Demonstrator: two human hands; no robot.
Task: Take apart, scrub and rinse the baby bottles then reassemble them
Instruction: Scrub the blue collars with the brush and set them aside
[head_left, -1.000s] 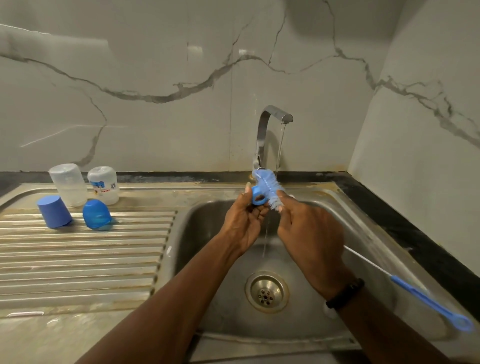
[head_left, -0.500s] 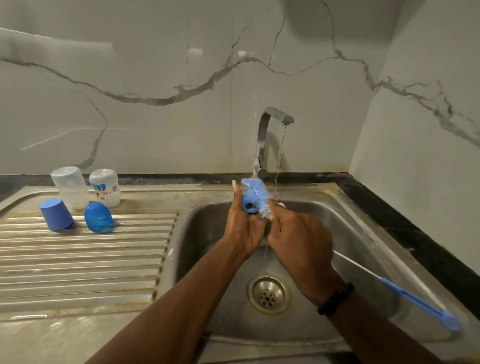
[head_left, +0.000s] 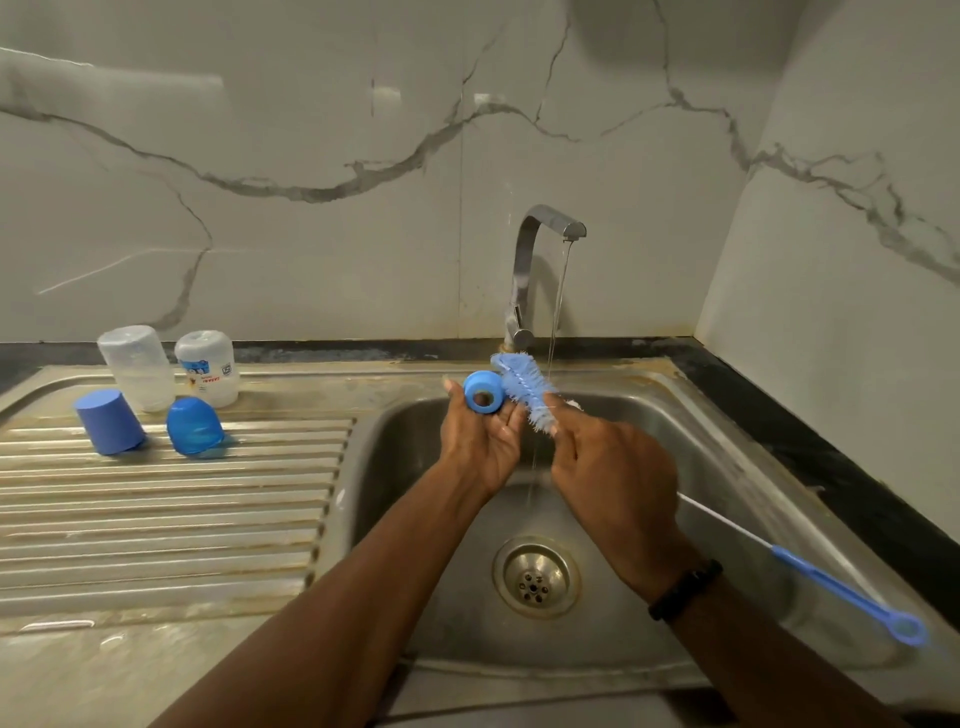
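My left hand (head_left: 480, 447) holds a blue bottle collar ring (head_left: 483, 394) over the sink, its opening turned toward me. My right hand (head_left: 613, 467) grips a blue bottle brush (head_left: 524, 389) just below the bristles; the bristle head lies beside the ring, outside it. The brush's wire and blue handle (head_left: 852, 597) trail to the lower right. Two clear bottle bodies (head_left: 136, 366) (head_left: 208, 366) stand upside down on the drainboard, with two blue caps (head_left: 109, 421) (head_left: 193, 427) in front of them.
The tap (head_left: 530, 275) runs a thin stream into the steel sink basin (head_left: 395, 467), with the drain (head_left: 536, 577) below my hands. The ribbed drainboard (head_left: 171, 519) lies to the left. A marble wall stands behind and to the right.
The brush head has come out of the ring and now lies beside it. My left hand has turned the ring's opening toward me.
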